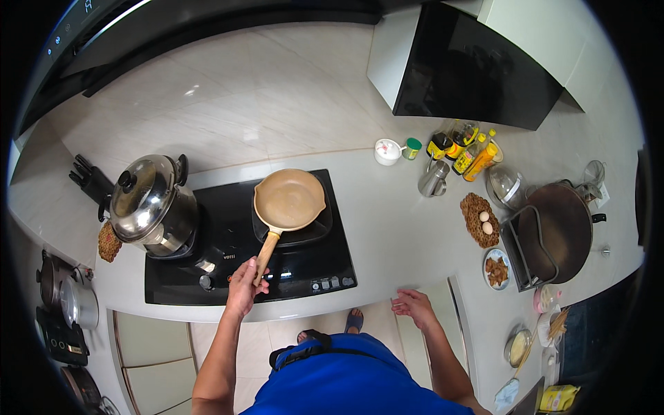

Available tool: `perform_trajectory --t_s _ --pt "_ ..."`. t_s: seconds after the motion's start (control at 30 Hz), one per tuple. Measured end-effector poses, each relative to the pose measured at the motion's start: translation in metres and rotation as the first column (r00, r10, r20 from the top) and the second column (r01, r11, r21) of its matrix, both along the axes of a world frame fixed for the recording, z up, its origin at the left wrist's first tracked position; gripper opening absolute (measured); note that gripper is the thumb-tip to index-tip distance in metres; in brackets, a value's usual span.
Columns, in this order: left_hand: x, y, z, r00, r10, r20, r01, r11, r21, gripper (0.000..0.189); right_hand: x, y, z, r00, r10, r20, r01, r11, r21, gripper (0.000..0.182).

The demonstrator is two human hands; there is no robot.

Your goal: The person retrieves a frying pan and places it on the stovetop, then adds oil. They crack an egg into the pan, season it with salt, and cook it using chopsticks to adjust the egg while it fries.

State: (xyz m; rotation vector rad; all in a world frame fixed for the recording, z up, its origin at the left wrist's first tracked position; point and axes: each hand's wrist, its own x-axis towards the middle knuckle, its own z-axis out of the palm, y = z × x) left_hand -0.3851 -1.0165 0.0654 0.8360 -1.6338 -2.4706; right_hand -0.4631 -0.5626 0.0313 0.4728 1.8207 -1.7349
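My left hand (245,286) is closed around the wooden handle (266,254) of a beige frying pan (289,199). The pan sits over the right burner of a black gas cooktop (236,207), and its inside holds no food that I can see. Out in front of the counter's edge hangs my right hand (413,307), fingers apart, holding nothing. On the left burner stands a large lidded steel stockpot (155,207).
Two eggs (485,223) lie on a woven mat (474,207), beside a plate of brown food pieces (497,273). Sauce bottles (469,155) and a steel pitcher (434,179) stand farther back. A wok (560,233) leans in a rack at right. A knife block (93,179) is behind the stockpot.
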Motion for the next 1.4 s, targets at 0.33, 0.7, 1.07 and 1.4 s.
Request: perform_trajectory --t_s 0.33,0.7,1.07,1.4 --pt "0.085 -0.024 -0.072 0.966 0.191 0.171 -0.178 0.980 -0.090 0.026 0.025 -0.001 0.003 1.000 -0.010 -0.004 0.010 0.999 0.046 0.039" --pt "0.086 -0.015 -0.097 0.985 0.047 0.168 -0.027 0.993 -0.117 0.016 0.077 0.000 -0.030 0.974 0.213 0.081 -0.228 0.929 0.292 0.037" --pt "0.090 0.051 -0.105 0.904 -0.416 0.101 0.425 0.898 -0.110 0.018 0.151 0.044 -0.086 0.873 0.487 0.040 -0.366 0.599 0.713 0.044" --pt "0.055 0.078 -0.089 0.681 -0.722 0.122 0.724 0.638 -0.264 0.018 0.303 0.107 -0.147 0.941 0.205 0.268 -0.337 0.616 0.712 0.043"
